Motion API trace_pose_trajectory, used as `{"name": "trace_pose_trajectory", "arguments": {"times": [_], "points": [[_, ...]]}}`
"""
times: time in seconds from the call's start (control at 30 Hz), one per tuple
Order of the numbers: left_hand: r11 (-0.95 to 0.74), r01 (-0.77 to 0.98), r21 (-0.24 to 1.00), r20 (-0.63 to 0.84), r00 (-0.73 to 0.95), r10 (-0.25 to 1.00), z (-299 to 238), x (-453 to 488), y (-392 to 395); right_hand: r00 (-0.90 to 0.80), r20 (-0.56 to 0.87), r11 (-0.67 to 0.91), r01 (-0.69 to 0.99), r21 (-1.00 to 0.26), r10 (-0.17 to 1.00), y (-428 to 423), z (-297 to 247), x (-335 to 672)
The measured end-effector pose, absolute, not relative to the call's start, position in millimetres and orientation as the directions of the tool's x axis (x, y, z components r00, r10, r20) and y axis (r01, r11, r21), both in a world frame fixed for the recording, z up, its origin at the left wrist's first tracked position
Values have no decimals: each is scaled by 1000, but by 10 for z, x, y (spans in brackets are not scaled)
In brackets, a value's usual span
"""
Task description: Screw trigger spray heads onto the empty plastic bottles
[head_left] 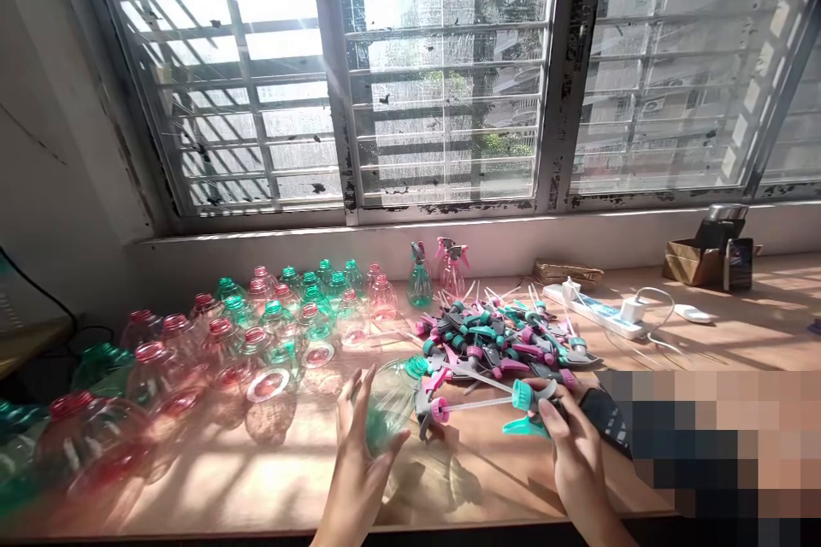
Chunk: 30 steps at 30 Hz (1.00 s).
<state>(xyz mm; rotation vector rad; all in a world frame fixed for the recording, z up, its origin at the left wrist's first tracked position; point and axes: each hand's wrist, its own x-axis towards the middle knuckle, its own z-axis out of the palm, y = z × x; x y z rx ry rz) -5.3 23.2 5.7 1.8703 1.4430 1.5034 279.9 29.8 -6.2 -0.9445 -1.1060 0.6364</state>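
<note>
My left hand [360, 444] is wrapped round a clear green plastic bottle [390, 403], which tilts with its uncapped neck up and to the right. In my right hand [575, 449] is a grey and teal trigger spray head [522, 396], its teal collar and thin dip tube pointing left towards the bottle. The tube is apart from the bottle's neck. Just right of the bottle, a grey and pink spray head [431, 410] lies near the tube's end. Behind both hands is a pile of pink, teal and grey spray heads [493, 338].
Several uncapped red and green bottles [221, 350] stand on the left of the wooden table [256, 487]. By the wall are bottles with spray heads fitted [420, 278]. A power strip [596, 312], a cardboard box [691, 263] and a dark phone [606, 420] are at right.
</note>
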Motion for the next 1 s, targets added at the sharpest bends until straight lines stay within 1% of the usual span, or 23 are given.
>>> {"name": "trace_pose_trajectory", "arguments": {"times": [0.2, 0.33, 0.43, 0.5, 0.57, 0.6, 0.63, 0.7, 0.77, 0.9, 1.0], "points": [[-432, 580, 691, 533, -5, 846, 110, -5, 162, 324, 481, 471, 114, -875, 815, 234, 56, 2700], [-420, 629, 654, 533, 11, 846, 95, 16, 147, 359, 475, 459, 134, -878, 804, 210, 117, 2654], [-405, 591, 698, 512, -15, 859, 103, 10, 152, 422, 424, 426, 96, -900, 801, 235, 109, 2695], [-389, 544, 744, 490, -48, 870, 122, 3, 157, 489, 405, 412, 99, -906, 773, 260, 85, 2740], [-379, 513, 770, 480, -74, 874, 137, 0, 159, 544, 431, 425, 145, -894, 720, 269, 55, 2773], [-379, 507, 774, 479, -77, 874, 140, 0, 159, 540, 456, 435, 175, -883, 708, 264, 40, 2780], [-383, 506, 773, 480, -73, 874, 141, 1, 159, 514, 482, 444, 204, -872, 709, 252, 27, 2781], [-394, 511, 764, 486, -54, 872, 136, 4, 157, 412, 528, 466, 249, -849, 742, 217, 13, 2763], [-403, 532, 745, 493, -31, 869, 125, 5, 156, 333, 553, 482, 275, -832, 764, 184, 26, 2733], [-408, 598, 690, 483, 39, 875, 100, 10, 164, 244, 530, 466, 277, -840, 812, 174, 104, 2697], [-457, 621, 637, 486, 137, 863, 72, 23, 171, 79, 522, 486, 270, -832, 850, 212, 140, 2700]]}}
